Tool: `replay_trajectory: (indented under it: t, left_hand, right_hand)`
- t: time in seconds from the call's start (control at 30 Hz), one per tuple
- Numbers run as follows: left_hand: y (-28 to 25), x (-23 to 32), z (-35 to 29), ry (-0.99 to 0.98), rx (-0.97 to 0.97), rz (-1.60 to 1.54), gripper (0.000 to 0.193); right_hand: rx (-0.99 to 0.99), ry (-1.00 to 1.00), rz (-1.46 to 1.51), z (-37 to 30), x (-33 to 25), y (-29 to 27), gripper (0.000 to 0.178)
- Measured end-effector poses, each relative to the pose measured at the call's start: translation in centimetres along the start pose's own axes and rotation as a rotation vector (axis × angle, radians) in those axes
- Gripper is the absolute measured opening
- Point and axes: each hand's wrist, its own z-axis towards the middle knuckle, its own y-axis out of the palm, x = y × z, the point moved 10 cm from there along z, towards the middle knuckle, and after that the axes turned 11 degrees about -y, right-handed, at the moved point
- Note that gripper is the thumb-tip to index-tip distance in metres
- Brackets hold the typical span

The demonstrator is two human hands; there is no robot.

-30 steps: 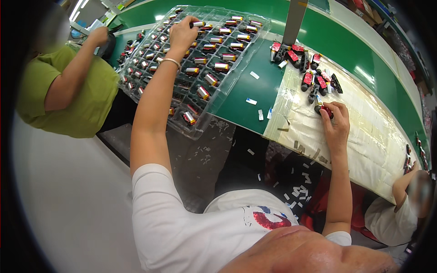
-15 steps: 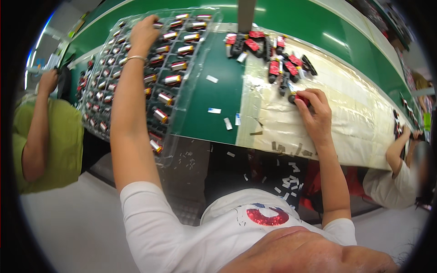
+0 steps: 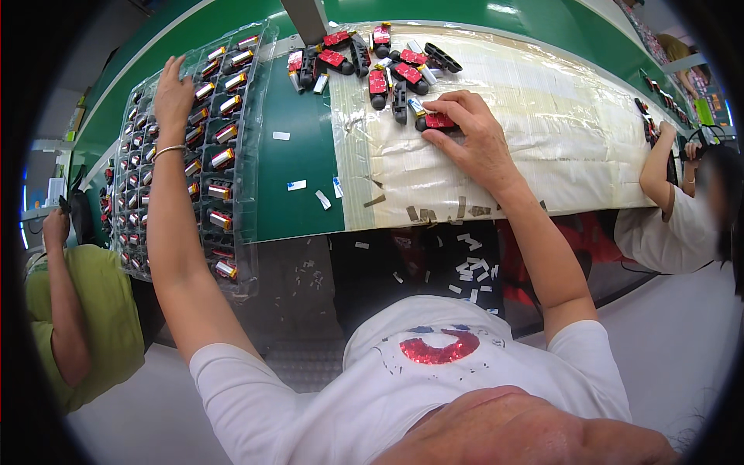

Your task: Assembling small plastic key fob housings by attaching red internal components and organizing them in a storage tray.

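Observation:
My left hand [image 3: 173, 93] hovers at the upper part of a clear plastic tray [image 3: 252, 159], fingers stretched out and nothing seen in them. Rows of small parts with silver, yellow-ended battery-like cells [image 3: 223, 159] fill its pockets. Between thumb and fingers, my right hand [image 3: 473, 136] grips a black housing with a red board [image 3: 439, 121] on the cream covering of the bench. A blue-and-white strip [image 3: 416, 106] touches its upper left. Just beyond, a loose pile of similar red-board housings [image 3: 407, 72] lies with empty-looking black shells [image 3: 442, 57].
Small white strips [image 3: 322, 200] are scattered on the green bench top [image 3: 291, 159]; several more [image 3: 473, 269] lie below its edge. A metal post [image 3: 306, 19] stands behind the pile. Co-workers sit at left in a green shirt [image 3: 85, 325] and at right in white [image 3: 668, 236].
The view has swung, so the bench appears further left. My left hand's fingers have straightened over the tray. My right hand still grips its red-board housing, now nearer the bench surface.

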Motion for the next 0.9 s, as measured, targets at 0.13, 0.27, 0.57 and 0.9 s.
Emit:
replay_trajectory:
  t: [0.13,0.27,0.57,0.9]
  left_hand:
    - [-3.4,8.9,-4.3,-0.039,-0.330,-0.958,0.024]
    - [-6.7,21.0,-16.9,-0.081,-0.959,-1.074,0.024]
    - [-6.8,28.9,-28.1,-0.538,-0.975,-1.753,0.031]
    - [-10.9,29.0,-33.0,-0.450,-1.415,-1.600,0.025]
  right_hand:
    - [0.024,0.041,-0.022,-0.9,1.2,-0.4,0.024]
    - [0.074,0.109,0.076,-1.7,2.0,-0.7,0.026]
    - [0.169,0.020,0.181,-5.9,-5.2,-1.7,0.027]
    - [0.134,-0.086,0.407,-8.7,-7.1,-4.4,0.025]
